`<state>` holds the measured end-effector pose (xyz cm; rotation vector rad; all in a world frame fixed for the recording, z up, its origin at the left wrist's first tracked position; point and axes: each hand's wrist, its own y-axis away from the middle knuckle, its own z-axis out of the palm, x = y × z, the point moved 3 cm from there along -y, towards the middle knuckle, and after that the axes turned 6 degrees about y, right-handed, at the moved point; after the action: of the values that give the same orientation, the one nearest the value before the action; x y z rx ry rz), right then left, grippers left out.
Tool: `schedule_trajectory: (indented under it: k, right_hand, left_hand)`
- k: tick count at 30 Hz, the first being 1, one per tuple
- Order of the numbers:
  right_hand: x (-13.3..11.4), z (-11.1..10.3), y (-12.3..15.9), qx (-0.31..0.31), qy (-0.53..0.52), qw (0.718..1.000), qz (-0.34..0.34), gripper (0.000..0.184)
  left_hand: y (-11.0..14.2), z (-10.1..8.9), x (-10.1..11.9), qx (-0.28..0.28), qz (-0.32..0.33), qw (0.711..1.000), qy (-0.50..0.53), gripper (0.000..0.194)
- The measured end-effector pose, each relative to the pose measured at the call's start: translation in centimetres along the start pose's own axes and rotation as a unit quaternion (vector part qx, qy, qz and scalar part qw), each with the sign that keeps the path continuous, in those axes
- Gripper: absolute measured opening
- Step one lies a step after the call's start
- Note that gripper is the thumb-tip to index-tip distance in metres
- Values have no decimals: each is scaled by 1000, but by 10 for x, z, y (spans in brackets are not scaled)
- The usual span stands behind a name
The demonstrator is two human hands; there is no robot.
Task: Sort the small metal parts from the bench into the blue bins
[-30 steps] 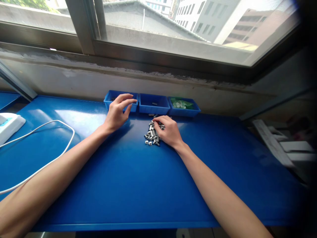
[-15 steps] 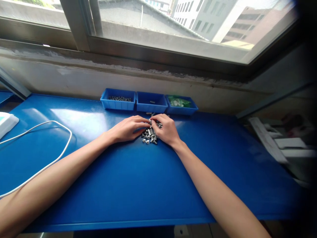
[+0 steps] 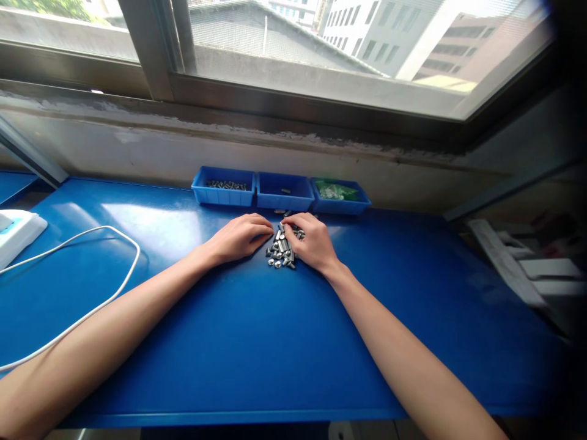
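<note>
A loose pile of small shiny metal pieces point(image 3: 283, 247), some like round-headed screws and others like short cylinders, lies on the blue tabletop point(image 3: 238, 342). At its left edge rests my left hand point(image 3: 243, 237), fingers loosely bent and thumb a little apart, with nothing visible in it. From the right, my right hand point(image 3: 312, 241) reaches over the pile. Its thumb and index finger pinch at the pile's far side, where a small metal piece point(image 3: 281, 227) shows at the fingertips. That hand covers part of the pile.
Behind the pile stand three blue bins: the left bin point(image 3: 223, 196) holds small metal parts, the middle bin point(image 3: 284, 202) one dark piece, the right bin point(image 3: 342, 206) a green plastic bag. A white cable point(image 3: 132, 269) loops near my left forearm, beside a white device point(image 3: 22, 235).
My left hand has drawn back slightly from the pile, its fingers closer together. My right hand stays at the pile. The whole view has shifted a little.
</note>
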<state>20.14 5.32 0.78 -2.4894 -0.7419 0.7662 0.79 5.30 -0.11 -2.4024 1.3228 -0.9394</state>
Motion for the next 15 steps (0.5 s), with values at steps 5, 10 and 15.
schedule_trajectory:
  k: [5, 10, 15]
  right_hand:
    - [0, 0, 0, 2, -1, 1000, -3, 13]
    - [-1, -1, 0, -1, -1, 1000, 0, 14]
    - [-1, 0, 0, -3, -4, 1000, 0, 14]
  left_hand:
    - [2, -1, -7, 52, -36, 998, 7, 26]
    - [2, -7, -10, 98, -75, 990, 70, 21]
    - [3, -15, -13, 157, -167, 947, 226, 24]
